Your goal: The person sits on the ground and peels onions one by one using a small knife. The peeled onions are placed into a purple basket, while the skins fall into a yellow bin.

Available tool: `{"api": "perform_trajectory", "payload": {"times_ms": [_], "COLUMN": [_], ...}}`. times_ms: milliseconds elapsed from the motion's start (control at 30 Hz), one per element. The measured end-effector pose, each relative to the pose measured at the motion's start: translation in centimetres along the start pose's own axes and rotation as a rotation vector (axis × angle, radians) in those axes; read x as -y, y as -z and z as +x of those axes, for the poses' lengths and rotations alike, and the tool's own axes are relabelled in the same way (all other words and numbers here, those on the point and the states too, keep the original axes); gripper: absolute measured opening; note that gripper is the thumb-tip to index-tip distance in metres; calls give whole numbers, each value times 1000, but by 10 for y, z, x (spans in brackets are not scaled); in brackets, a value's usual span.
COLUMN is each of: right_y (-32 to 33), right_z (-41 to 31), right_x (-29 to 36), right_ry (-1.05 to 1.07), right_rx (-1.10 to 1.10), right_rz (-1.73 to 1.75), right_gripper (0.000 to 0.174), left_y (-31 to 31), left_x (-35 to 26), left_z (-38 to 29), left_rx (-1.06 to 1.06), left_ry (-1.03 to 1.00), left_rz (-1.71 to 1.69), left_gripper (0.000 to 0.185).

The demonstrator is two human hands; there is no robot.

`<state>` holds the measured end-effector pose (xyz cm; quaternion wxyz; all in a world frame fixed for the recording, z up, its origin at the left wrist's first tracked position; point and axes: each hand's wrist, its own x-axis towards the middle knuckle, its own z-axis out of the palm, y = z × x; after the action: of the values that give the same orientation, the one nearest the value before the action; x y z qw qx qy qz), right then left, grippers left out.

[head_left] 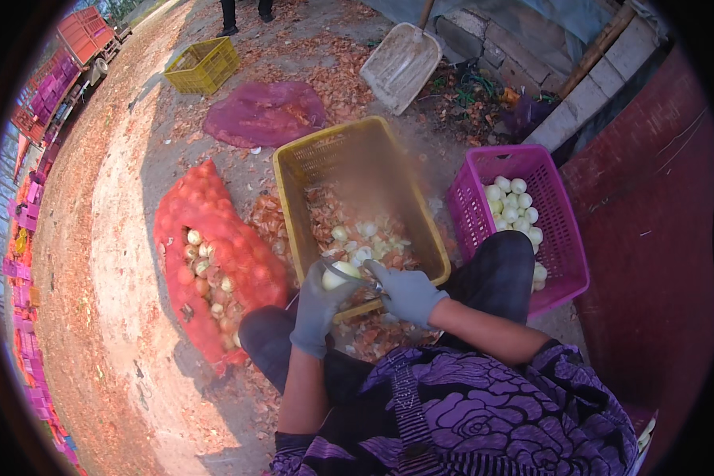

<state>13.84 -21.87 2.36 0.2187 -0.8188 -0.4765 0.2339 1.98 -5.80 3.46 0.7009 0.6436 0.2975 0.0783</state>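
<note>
My left hand (pixel 321 303), in a grey glove, grips a pale peeled onion (pixel 340 275) over the near end of a yellow plastic crate (pixel 287 202). In my gloved right hand (pixel 407 294) is a knife (pixel 357 278), its curved blade lying against the onion's side. Inside the crate below are onion skins (pixel 324 223) and pale onion trimmings (pixel 372 238). To my left lies a red mesh sack (pixel 214 202), torn along its side, with unpeeled onions (pixel 217 291) showing. A magenta crate (pixel 562 238) at my right knee holds peeled white onions (pixel 514 202).
Beyond the yellow crate lie a flattened purple mesh sack (pixel 268 113), another yellow crate (pixel 205 65) and a broad shovel (pixel 401 68). A person's legs (pixel 229 15) show at the top. Right stands a dark red panel (pixel 648 238); a truck (pixel 86 38) is far left.
</note>
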Motion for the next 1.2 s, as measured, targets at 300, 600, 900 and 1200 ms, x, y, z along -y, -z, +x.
{"api": "perform_trajectory", "payload": {"times_ms": [300, 600, 900, 1200], "right_y": [-19, 19, -41, -17], "right_z": [-2, 8, -20, -2], "right_x": [-34, 24, -29, 4], "right_ry": [-257, -81, -157, -26], "right_rx": [21, 151, 236, 14], "right_rz": [442, 557, 371, 310], "right_gripper": [50, 55, 58, 58], "left_y": [8, 4, 10, -4], "left_x": [8, 8, -1, 5], "left_z": [-5, 4, 3, 6], "left_rx": [18, 87, -297, -452], "left_ry": [69, -33, -221, -233], "left_rz": [-380, -581, -311, -21], "left_gripper": [55, 46, 40, 38]}}
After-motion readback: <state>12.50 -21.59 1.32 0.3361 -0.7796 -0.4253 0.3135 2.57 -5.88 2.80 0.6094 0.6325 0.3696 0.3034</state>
